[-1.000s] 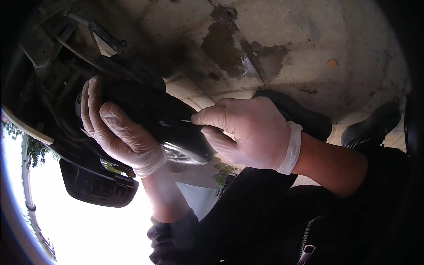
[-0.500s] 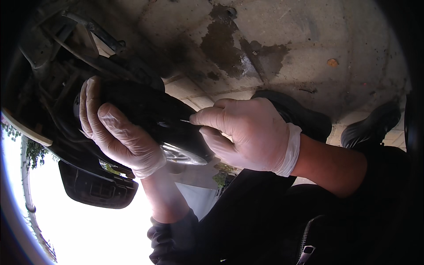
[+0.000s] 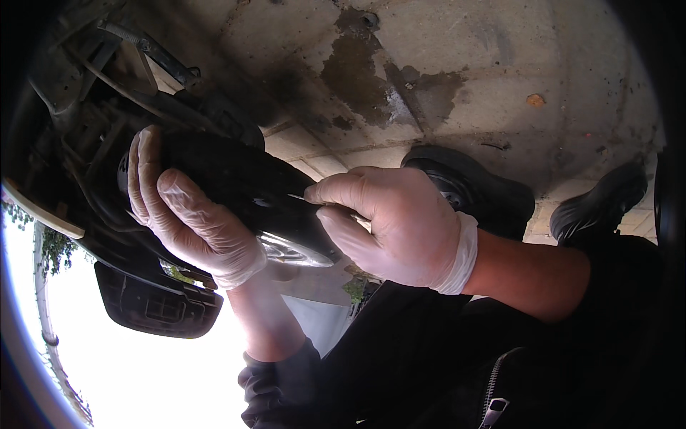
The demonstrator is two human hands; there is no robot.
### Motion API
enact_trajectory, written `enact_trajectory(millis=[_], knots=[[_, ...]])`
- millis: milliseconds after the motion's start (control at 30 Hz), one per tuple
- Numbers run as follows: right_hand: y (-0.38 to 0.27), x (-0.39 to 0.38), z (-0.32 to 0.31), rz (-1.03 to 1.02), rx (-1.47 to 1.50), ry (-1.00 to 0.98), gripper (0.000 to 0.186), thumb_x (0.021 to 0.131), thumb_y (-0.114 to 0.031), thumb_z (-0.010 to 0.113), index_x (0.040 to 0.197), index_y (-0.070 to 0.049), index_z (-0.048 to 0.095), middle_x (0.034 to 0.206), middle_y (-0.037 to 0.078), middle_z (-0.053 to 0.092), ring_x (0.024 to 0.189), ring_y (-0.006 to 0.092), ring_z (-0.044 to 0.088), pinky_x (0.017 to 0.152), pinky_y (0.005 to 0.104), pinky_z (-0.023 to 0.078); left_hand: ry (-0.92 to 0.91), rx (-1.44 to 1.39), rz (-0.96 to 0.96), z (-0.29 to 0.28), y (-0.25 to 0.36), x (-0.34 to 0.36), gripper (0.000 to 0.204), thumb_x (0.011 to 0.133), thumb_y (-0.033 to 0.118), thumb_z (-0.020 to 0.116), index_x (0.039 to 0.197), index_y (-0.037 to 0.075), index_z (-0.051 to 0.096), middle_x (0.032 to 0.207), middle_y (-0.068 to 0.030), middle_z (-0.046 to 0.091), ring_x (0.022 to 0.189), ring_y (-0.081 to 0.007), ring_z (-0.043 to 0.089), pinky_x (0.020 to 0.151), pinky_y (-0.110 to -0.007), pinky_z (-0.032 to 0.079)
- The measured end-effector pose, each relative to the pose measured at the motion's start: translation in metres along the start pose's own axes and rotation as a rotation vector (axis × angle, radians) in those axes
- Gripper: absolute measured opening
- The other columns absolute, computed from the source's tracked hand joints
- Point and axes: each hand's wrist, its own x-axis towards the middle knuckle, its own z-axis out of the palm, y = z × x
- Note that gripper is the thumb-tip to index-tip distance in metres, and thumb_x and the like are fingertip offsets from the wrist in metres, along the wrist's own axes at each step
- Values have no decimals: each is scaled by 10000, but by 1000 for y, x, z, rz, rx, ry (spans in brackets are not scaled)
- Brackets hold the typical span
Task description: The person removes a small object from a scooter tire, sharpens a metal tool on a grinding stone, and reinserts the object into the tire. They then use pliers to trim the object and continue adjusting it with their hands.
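Evidently the work centres on a long, rounded black casing [image 3: 214,157], left of the frame's centre, with a clear, shiny lens-like panel [image 3: 293,252] along its lower right edge. By the look of it, work on the casing is under way rather than finished: a thin, pale metal sliver [image 3: 297,198] lies over its right part, yet whether its tip touches the surface, and whether anything has been loosened or fixed, cannot be told. The right hand [image 3: 396,222], in a thin whitish glove, holds the sliver in a narrow pinch between thumb and forefinger, the other fingers curled in. The left hand [image 3: 189,211], gloved alike, lies along the casing's left end, fingers long and close together, thumb standing apart; how firmly it bears is unclear.

Further out, a dark metal framework [image 3: 68,107] fills the upper left, and a black, ribbed plastic flap [image 3: 161,304] hangs at lower left. Grey paving [image 3: 593,93] with a dark, wet-looking stain [image 3: 357,75] spreads across the top, with a black shoe [image 3: 471,186] right of centre.
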Motion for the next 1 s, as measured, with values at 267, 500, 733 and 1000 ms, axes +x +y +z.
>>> enact_trajectory(millis=[267,500,733,1000], knots=[[-13,0,-2,319,275,-31,154,919,-63,676,1030,42,696,736,98,711,615,86,645,552,222,500,2,-27,-5,0,0,0,475,1082,389,427,1339,20,583,1338,-107,552,1283,-223,514,1106,-367,388],[-15,8,-8,537,508,-103,195,923,-93,678,1047,56,702,826,82,727,699,77,644,620,225,516,3,-40,1,1,-2,0,463,1079,384,442,1338,30,588,1338,-103,553,1281,-222,513,1106,-362,381],[-13,18,-16,516,418,-152,174,908,-93,683,1001,52,701,826,102,723,710,97,650,640,236,525,-5,6,12,0,0,-1,466,1076,390,446,1320,25,603,1325,-105,570,1273,-225,512,1102,-361,375],[-9,19,-14,39,-110,-93,36,858,-75,692,879,-48,680,756,114,682,639,269,673,558,330,515,-26,45,51,-1,1,1,457,1077,384,444,1299,26,623,1315,-112,581,1269,-239,507,1096,-375,367]])
